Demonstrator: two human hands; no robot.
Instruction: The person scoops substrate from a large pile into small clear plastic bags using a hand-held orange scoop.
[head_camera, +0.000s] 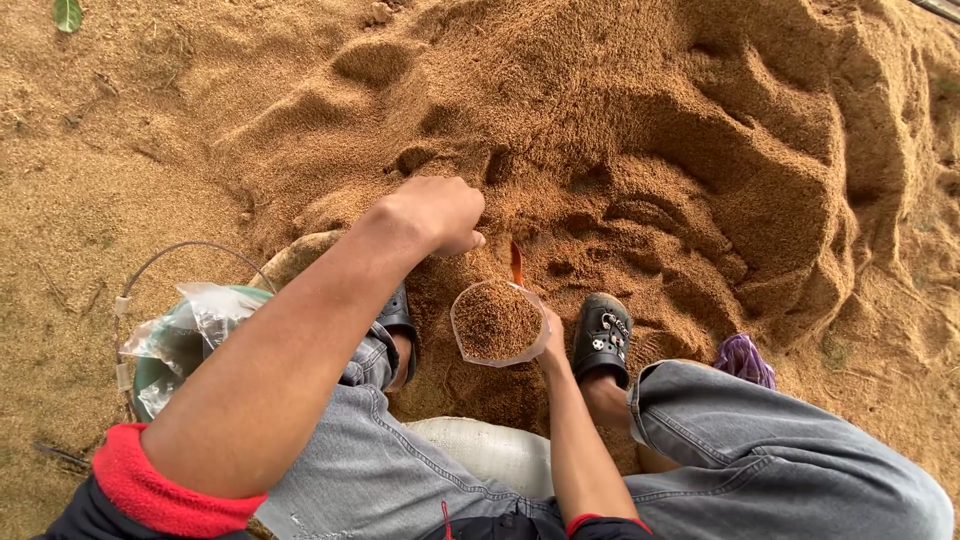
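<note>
Below, two hands (440, 212), one filled cup (497, 322), one bucket (165, 360)

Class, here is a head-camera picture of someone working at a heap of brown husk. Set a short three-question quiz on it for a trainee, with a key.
1. True or false: the clear plastic bag is empty.
2. Which hand holds the bag open at its rim? A) left hand B) right hand
3. Fill in: the left hand is closed over a small orange scoop just above the ____.

Key
1. False: it is nearly full of the same brown husk as the heap.
2. B. The left hand is a closed fist above the bag.
3. bag.
</note>
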